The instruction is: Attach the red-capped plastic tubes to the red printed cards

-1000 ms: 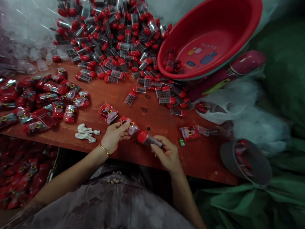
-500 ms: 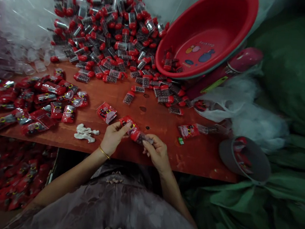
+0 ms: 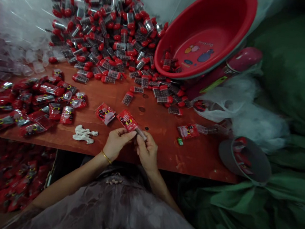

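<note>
My left hand [image 3: 116, 143] pinches the open end of a small red printed packet [image 3: 128, 119] over the front part of the table. My right hand [image 3: 147, 151] grips a clear tube [image 3: 141, 133] whose red-capped end is inside the packet, hidden by the film. Both hands nearly touch. Just left of the held packet lies a stack of flat red packets [image 3: 105, 114]. A crumpled white cloth-like scrap [image 3: 84, 134] rests left of my left hand. To the right of my right hand are another red packet [image 3: 187, 131] and a tiny green piece [image 3: 180, 141].
A big heap of red-capped tubes [image 3: 104, 31] fills the back. Filled red packets [image 3: 44, 98] pile up at left. A red basin [image 3: 206, 32] leans at back right beside a pink flask [image 3: 244, 58]. A grey bowl [image 3: 224, 157] stands near the table's right edge.
My right hand has moved left, bringing the tube to the packet. The tube's red end has gone into the packet held by my left hand.
</note>
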Demonstrator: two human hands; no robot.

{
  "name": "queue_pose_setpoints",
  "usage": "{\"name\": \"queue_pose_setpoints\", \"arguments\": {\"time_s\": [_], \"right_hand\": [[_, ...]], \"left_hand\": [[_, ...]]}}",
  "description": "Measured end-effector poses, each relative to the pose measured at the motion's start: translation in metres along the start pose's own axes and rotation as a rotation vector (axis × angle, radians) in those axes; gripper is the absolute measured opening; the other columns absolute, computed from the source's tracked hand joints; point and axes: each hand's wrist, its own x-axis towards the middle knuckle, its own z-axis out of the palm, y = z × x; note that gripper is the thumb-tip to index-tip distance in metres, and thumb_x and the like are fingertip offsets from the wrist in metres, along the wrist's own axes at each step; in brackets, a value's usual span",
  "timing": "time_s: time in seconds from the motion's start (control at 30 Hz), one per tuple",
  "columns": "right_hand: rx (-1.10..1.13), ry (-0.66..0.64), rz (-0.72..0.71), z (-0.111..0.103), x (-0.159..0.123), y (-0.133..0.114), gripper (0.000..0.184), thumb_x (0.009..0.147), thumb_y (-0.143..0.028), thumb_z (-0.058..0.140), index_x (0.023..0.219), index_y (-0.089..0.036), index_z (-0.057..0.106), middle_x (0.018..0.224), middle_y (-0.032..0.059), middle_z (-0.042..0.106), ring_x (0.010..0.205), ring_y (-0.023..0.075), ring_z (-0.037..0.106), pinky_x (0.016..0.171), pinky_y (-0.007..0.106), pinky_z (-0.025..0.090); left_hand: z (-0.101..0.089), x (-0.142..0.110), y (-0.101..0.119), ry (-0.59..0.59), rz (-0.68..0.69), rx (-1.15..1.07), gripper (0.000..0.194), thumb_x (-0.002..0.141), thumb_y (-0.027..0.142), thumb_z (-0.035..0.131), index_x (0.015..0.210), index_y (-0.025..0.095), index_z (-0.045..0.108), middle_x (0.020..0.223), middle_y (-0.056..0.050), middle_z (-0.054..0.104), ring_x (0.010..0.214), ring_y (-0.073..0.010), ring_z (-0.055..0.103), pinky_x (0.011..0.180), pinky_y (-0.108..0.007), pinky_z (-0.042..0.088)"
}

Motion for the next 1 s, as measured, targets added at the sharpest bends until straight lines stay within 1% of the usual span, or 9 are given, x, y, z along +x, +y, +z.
{"name": "queue_pose_setpoints", "arguments": {"time_s": [0.1,0.23,0.4,0.5,0.6,0.7,0.77,0.9,1.0], "right_hand": [[0.007,-0.032,0.011,0.0,-0.001,0.0,0.025,0.085,-0.045,0.05,0.09,-0.021,0.055,0.061,-0.0045,0.052,0.044,0.0074,0.043,0.041,0.02,0.036],[-0.005,-0.08,0.01,0.001,-0.003,0.0,0.027,0.085,-0.046,0.051,0.092,-0.021,0.057,0.061,-0.004,0.054,0.046,0.0083,0.045,0.042,0.02,0.037],[0.049,-0.019,0.04,0.014,-0.003,0.003,0.028,0.085,-0.046,0.049,0.088,-0.02,0.057,0.061,-0.0039,0.051,0.048,0.0084,0.046,0.045,0.02,0.04],[0.058,-0.054,0.022,0.016,-0.001,0.001,0.026,0.086,-0.044,0.049,0.089,-0.019,0.057,0.061,-0.0042,0.051,0.048,0.0077,0.045,0.046,0.019,0.04],[0.019,-0.078,-0.039,0.016,0.0,-0.004,0.024,0.085,-0.041,0.05,0.091,-0.019,0.058,0.064,-0.0029,0.054,0.051,0.0081,0.047,0.047,0.019,0.041],[-0.019,-0.057,-0.054,0.018,-0.001,-0.007,0.024,0.084,-0.04,0.052,0.091,-0.019,0.059,0.063,-0.0022,0.055,0.053,0.0091,0.049,0.047,0.019,0.041],[0.035,-0.054,-0.01,0.021,-0.001,-0.005,0.026,0.083,-0.042,0.053,0.09,-0.018,0.059,0.061,-0.0028,0.054,0.05,0.0087,0.048,0.045,0.019,0.041],[0.301,-0.114,0.139,0.025,-0.002,0.002,0.029,0.081,-0.047,0.055,0.085,-0.019,0.057,0.06,-0.0055,0.051,0.04,0.0052,0.04,0.039,0.018,0.04],[0.378,-0.132,0.155,0.023,0.0,0.002,0.029,0.081,-0.048,0.056,0.085,-0.019,0.057,0.06,-0.0068,0.049,0.037,0.0031,0.034,0.038,0.018,0.04]], "left_hand": [[0.0,0.0,0.0,-0.009,0.068,0.032,0.036,0.048,0.038,0.083,0.066,0.012,0.067,0.061,0.001,0.064,0.053,-0.0068,0.053,0.06,-0.022,0.046],[0.0,0.004,0.001,0.019,0.137,0.004,0.035,0.053,0.042,0.08,0.067,0.013,0.069,0.066,-0.001,0.067,0.062,-0.0106,0.058,0.066,-0.024,0.047],[0.0,0.005,0.002,-0.102,0.088,0.04,0.03,0.055,0.039,0.08,0.068,0.013,0.07,0.063,-0.001,0.067,0.057,-0.0094,0.056,0.059,-0.021,0.045],[0.0,0.005,0.008,-0.12,0.073,0.02,0.032,0.053,0.038,0.081,0.067,0.012,0.069,0.064,-0.002,0.068,0.058,-0.0101,0.057,0.061,-0.022,0.046],[0.002,0.006,0.013,-0.062,0.101,-0.047,0.035,0.054,0.039,0.08,0.073,0.012,0.069,0.07,-0.004,0.071,0.064,-0.012,0.061,0.065,-0.023,0.048],[0.004,0.008,0.012,-0.024,0.101,-0.063,0.031,0.056,0.038,0.079,0.07,0.012,0.068,0.07,-0.006,0.071,0.061,-0.0118,0.061,0.06,-0.022,0.047],[0.003,0.008,0.01,-0.062,0.071,-0.029,0.031,0.056,0.036,0.079,0.07,0.011,0.069,0.066,-0.005,0.069,0.054,-0.0103,0.057,0.051,-0.021,0.045],[0.0,0.005,0.009,-0.154,0.034,0.078,0.036,0.059,0.041,0.076,0.077,0.011,0.069,0.051,0.001,0.058,0.039,-0.008,0.046,0.035,-0.02,0.036],[-0.001,0.002,0.012,-0.187,0.075,0.117,0.037,0.063,0.046,0.072,0.076,0.012,0.069,0.049,0.002,0.055,0.04,-0.009,0.048,0.038,-0.02,0.039]]}}
